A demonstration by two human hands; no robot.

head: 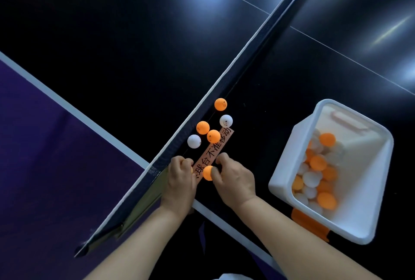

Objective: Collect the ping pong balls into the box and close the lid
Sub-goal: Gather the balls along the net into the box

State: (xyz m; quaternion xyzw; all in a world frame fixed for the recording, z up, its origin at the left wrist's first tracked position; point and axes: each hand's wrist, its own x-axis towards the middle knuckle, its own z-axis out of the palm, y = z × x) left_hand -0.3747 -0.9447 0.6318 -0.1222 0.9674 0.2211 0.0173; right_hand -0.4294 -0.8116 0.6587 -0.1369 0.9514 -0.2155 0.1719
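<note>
Several orange and white ping pong balls lie beside the net on the dark table: an orange ball (220,104), a white ball (226,120), two orange balls (202,127) touching each other, and a white ball (194,141). My right hand (234,178) pinches an orange ball (207,173) near the table's edge. My left hand (180,177) is curled next to it, with a sliver of orange showing at its fingers. The white box (289,145) stands at the right, open, holding many orange and white balls. Its lid is not clearly seen.
The net (224,75) runs diagonally from lower left to upper right, left of the balls. An orange paper strip (215,151) with black characters lies on the table under the balls. The table's white edge line (202,206) passes under my wrists. Purple floor lies at the left.
</note>
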